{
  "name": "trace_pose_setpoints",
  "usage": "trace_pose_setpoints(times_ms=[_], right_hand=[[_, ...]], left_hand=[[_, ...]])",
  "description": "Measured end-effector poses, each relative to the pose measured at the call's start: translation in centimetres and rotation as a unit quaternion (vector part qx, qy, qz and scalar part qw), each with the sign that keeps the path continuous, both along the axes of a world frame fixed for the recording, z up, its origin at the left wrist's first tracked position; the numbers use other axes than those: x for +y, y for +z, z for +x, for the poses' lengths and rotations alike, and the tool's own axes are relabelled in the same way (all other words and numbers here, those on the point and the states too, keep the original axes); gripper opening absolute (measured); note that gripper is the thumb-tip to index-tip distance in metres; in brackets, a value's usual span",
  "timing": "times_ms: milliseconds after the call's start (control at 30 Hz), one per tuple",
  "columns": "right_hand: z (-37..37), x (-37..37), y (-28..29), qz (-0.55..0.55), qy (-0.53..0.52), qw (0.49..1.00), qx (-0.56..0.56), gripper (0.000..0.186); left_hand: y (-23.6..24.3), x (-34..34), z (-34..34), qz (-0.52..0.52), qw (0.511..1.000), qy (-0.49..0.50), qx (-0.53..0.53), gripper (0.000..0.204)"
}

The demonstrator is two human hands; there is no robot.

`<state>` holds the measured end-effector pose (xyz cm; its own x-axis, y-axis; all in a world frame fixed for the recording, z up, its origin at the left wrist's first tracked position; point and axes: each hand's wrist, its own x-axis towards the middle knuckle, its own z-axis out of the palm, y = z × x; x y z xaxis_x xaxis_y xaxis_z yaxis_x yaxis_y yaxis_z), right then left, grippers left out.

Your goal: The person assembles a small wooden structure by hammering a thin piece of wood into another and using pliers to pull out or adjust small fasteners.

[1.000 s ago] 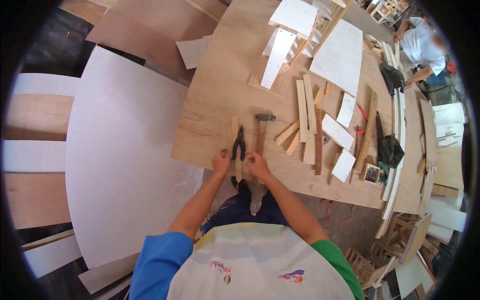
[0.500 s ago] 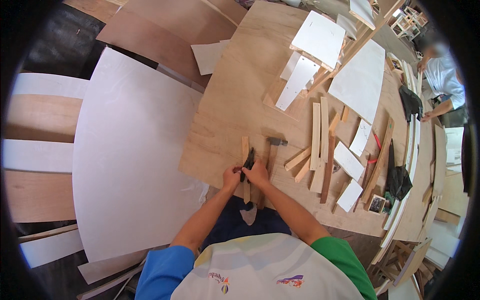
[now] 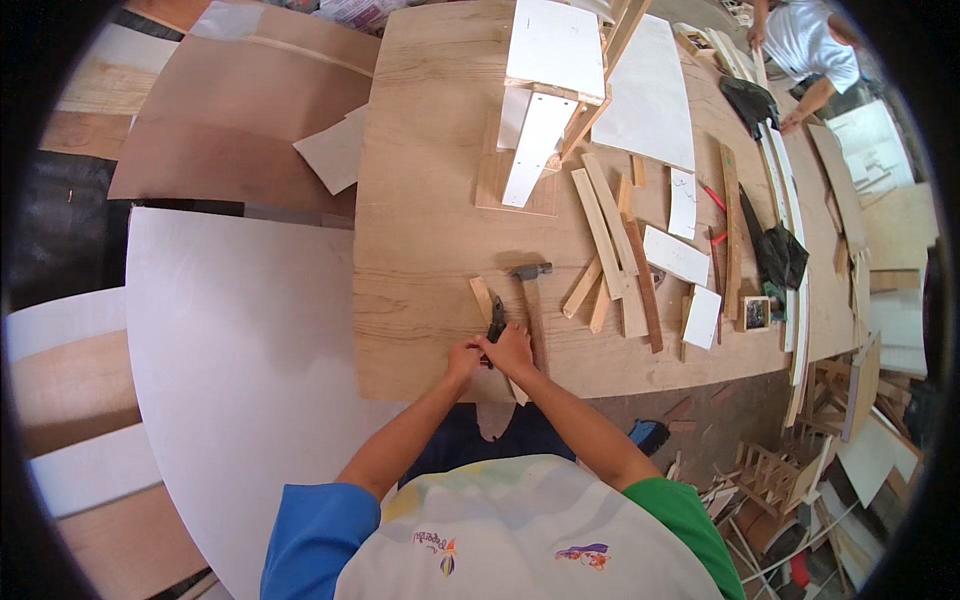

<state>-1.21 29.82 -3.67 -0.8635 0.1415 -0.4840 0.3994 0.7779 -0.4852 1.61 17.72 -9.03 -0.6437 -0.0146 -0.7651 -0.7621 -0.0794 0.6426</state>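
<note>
My right hand (image 3: 512, 350) is closed around a slim black hand tool (image 3: 497, 318) that looks like pliers, its narrow end pointing away from me. Beside it my left hand (image 3: 464, 358) has its fingers pinched together close to the tool's lower end; what they grip is too small to tell. Under the tool and my hands lies a narrow wooden strip (image 3: 481, 292), slanted, with its near end showing below my right hand. A hammer (image 3: 533, 300) rests just right of my hands, head pointing away and wooden handle toward me.
Wood strips (image 3: 600, 225) and white board pieces (image 3: 677, 255) lie to the right on the plywood tabletop (image 3: 420, 200). A white-topped wooden assembly (image 3: 555, 50) stands at the back. A big white panel (image 3: 240, 350) is on the left. Another person (image 3: 810, 50) works at far right.
The whole view has turned, shifting the table's contents. The wooden strip now slants, its far end leaning left. My hands stay close together at the black tool.
</note>
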Motion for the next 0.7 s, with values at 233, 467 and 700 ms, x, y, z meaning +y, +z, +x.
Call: trace_pose_setpoints(times_ms=[233, 467, 700], right_hand=[[0.5, -2.1, 0.8, -0.023, -0.063, 0.997, -0.029, 0.068], [1.5, -3.3, 0.5, -0.074, -0.144, 0.987, -0.005, 0.060], [4.2, -0.5, -3.7, -0.175, -0.165, 0.968, 0.078, 0.045]], left_hand=[[0.6, -2.9, -1.2, 0.042, 0.994, -0.097, 0.020, 0.023], [2.6, -3.9, -2.2, 0.047, 0.991, -0.121, 0.033, 0.030], [4.0, -4.7, 1.7, -0.233, 0.917, -0.214, 0.242, 0.032]])
